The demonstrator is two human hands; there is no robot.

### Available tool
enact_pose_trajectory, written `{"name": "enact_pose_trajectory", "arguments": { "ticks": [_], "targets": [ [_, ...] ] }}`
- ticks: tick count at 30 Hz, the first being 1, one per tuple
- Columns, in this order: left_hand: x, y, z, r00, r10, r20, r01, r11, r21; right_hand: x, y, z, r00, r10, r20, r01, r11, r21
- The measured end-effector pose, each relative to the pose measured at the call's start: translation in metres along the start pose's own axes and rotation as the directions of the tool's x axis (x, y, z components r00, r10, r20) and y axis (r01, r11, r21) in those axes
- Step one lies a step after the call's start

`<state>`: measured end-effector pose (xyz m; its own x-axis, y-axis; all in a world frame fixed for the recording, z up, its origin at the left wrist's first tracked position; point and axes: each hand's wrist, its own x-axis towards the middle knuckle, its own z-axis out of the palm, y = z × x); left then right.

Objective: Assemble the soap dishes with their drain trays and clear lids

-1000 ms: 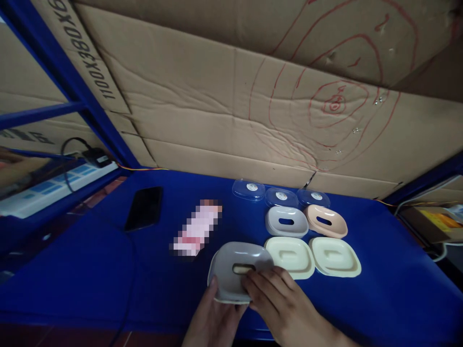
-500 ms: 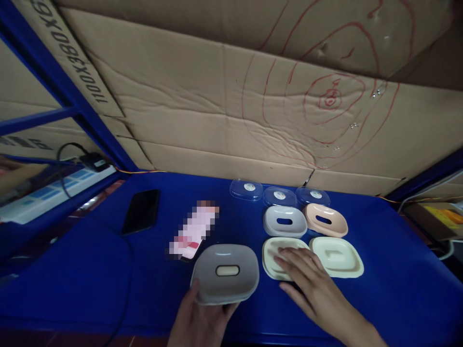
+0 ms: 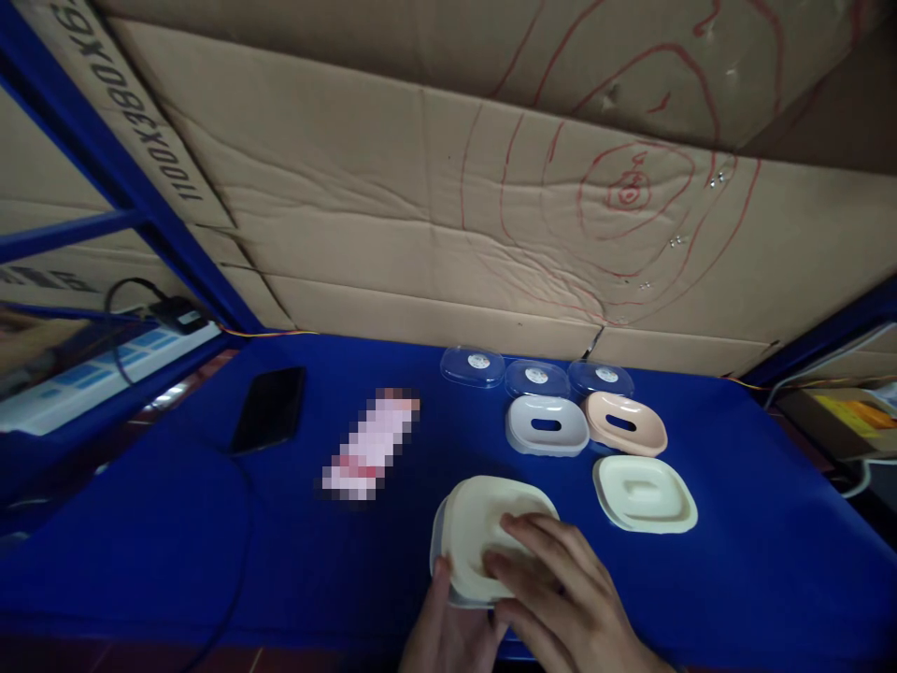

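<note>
My left hand (image 3: 452, 631) is closed around the low near side of a grey dish (image 3: 438, 537), thumb up against its left edge and the rest of the fingers mostly hidden underneath. Over that dish sits a cream dish (image 3: 480, 537), covering nearly all of it, so only a strip of the grey one shows along the left and lower edges. My right hand (image 3: 571, 589) has hold of the cream dish from its right side: the fingertips reach into the hollow and press on the inside, spread a little apart, while the thumb lies lower, by the near edge. How tightly the right thumb pinches I cannot tell, and whether the two dishes are fully seated together is hidden by my fingers.

I have both pieces up in front of me, tilted, above the near part of the blue table (image 3: 336, 570). To their right, well clear of my knuckles, a second cream dish (image 3: 648, 514) lies flat. Behind it are a lavender-grey dish (image 3: 547, 447) and a peach dish (image 3: 637, 439), side by side, each with a slot in the bottom. Three clear lids (image 3: 536, 379) lie in a row beyond.
</note>
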<state>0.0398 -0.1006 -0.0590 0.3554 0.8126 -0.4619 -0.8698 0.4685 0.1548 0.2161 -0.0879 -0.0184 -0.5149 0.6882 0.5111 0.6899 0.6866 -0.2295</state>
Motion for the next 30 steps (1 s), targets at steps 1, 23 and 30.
{"name": "enact_pose_trajectory", "arguments": {
  "ticks": [1,23,30],
  "targets": [
    [0.000,-0.001,0.001,1.000,-0.011,0.004,0.011,1.000,-0.007,0.001,-0.001,0.000,1.000,-0.011,-0.002,0.011,1.000,-0.010],
    [0.006,0.026,-0.003,0.974,0.194,-0.117,-0.173,0.971,0.167,-0.020,0.030,0.002,0.987,0.142,-0.080,-0.140,0.990,0.021],
    [0.003,0.065,0.008,0.925,0.336,-0.178,-0.272,0.911,0.309,-0.040,0.044,0.008,0.992,0.123,0.008,-0.122,0.989,-0.082]
  ]
}}
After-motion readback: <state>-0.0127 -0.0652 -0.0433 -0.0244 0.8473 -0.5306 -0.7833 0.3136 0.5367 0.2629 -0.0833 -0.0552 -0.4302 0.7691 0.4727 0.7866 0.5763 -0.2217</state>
